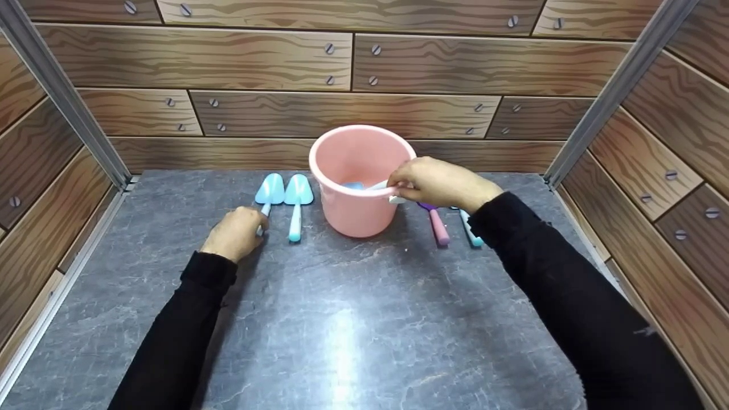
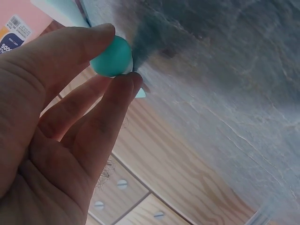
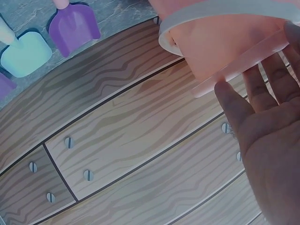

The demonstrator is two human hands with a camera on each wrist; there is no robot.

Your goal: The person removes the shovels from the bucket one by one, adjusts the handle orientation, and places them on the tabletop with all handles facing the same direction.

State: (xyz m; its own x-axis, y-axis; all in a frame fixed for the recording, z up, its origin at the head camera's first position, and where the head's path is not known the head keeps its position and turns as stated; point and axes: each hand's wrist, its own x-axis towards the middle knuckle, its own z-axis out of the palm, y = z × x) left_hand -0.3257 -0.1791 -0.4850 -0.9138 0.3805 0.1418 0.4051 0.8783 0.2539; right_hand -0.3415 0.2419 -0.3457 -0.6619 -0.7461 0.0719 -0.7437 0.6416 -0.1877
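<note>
My left hand pinches the handle of a light-blue toy shovel between thumb and fingers. Its round teal handle end shows close up in the left wrist view. A second blue shovel lies right beside it. At the middle back stands a pink bucket. My right hand grips its right rim, fingers over the edge and thumb on the outer side. Inside lies a blue piece with a whitish handle, partly hidden by the rim and my fingers.
Right of the bucket lie a purple shovel with a pink handle, a teal shovel, and part of another purple one. The bucket's white carrying handle hangs outside. Wood-patterned walls and metal posts enclose the grey table.
</note>
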